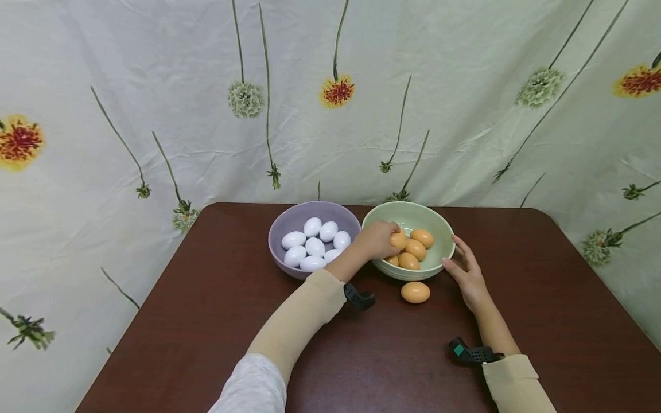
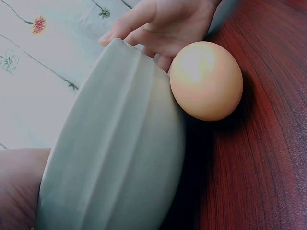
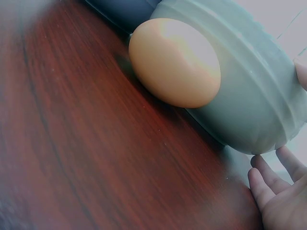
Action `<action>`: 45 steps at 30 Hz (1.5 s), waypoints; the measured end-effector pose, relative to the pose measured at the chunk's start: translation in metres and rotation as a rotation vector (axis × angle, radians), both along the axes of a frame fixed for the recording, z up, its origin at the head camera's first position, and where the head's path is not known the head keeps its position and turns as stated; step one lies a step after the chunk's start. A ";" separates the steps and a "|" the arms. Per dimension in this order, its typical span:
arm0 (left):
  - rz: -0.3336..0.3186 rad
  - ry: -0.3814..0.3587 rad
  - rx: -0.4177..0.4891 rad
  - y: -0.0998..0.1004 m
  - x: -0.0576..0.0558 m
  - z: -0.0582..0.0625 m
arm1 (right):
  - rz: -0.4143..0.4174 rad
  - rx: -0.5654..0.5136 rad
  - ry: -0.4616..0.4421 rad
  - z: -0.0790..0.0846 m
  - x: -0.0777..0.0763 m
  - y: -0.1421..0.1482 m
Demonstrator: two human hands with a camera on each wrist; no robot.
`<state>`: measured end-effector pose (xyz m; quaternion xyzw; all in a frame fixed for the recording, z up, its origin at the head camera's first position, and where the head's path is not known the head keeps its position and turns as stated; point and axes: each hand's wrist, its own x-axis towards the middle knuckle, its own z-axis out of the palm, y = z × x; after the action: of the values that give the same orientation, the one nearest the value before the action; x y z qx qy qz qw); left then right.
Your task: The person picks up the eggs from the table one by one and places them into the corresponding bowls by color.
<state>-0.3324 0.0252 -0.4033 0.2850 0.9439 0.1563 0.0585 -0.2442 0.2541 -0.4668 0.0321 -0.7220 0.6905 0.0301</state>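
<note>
My left hand (image 1: 376, 240) reaches into the light green bowl (image 1: 438, 226), fingers curled on a brown egg (image 1: 397, 240). Several other brown eggs (image 1: 415, 249) lie in that bowl. At the bowl's right side my right hand (image 1: 469, 281) touches the outside and rim with extended fingers and thumb. One loose brown egg (image 1: 415, 292) lies on the table just in front of the bowl; both wrist views show this egg (image 2: 206, 80) close by the bowl wall (image 3: 240, 105). In the left wrist view the left hand's fingers are hidden behind the bowl.
To the left stands a purple bowl (image 1: 283, 225) with several white eggs (image 1: 314, 246), close beside the green one. Both bowls are near the back edge of the dark red-brown table (image 1: 217, 321). Behind hangs a flower-patterned cloth (image 1: 289, 143).
</note>
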 end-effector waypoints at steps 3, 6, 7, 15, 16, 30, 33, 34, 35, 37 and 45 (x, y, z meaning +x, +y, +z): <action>0.015 -0.008 -0.035 0.002 -0.002 -0.001 | 0.000 -0.001 -0.004 0.000 0.000 0.000; 0.030 -0.017 -0.065 0.004 -0.003 -0.002 | -0.001 0.006 -0.010 0.000 0.000 -0.001; 0.036 -0.018 -0.074 0.005 -0.003 -0.003 | -0.002 0.007 -0.011 0.000 0.000 -0.001; 0.102 -0.084 -0.100 0.009 -0.004 0.000 | -0.004 0.003 -0.002 0.000 -0.001 0.000; 0.109 -0.086 -0.104 0.010 -0.004 0.000 | -0.003 0.003 0.000 0.000 -0.001 0.000; 0.129 -0.061 -0.113 0.011 -0.003 -0.002 | -0.006 0.006 -0.005 0.000 -0.001 0.001; 0.134 -0.059 -0.097 0.011 -0.003 -0.002 | -0.004 0.002 0.005 0.000 -0.001 0.001; 0.137 -0.059 -0.089 0.011 -0.003 -0.002 | -0.004 -0.003 0.009 0.000 -0.001 0.001; 0.141 -0.060 -0.082 0.011 -0.002 -0.002 | -0.003 -0.007 0.013 0.000 -0.002 0.001; 0.145 -0.054 -0.067 0.010 -0.002 -0.002 | -0.001 -0.015 0.023 0.000 -0.002 0.002; 0.156 -0.013 0.007 0.010 0.001 -0.003 | -0.004 0.002 0.003 -0.001 -0.001 0.001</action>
<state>-0.3319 0.0350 -0.4067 0.2100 0.9623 0.1654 0.0512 -0.2455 0.2555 -0.4677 0.0320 -0.7227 0.6897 0.0326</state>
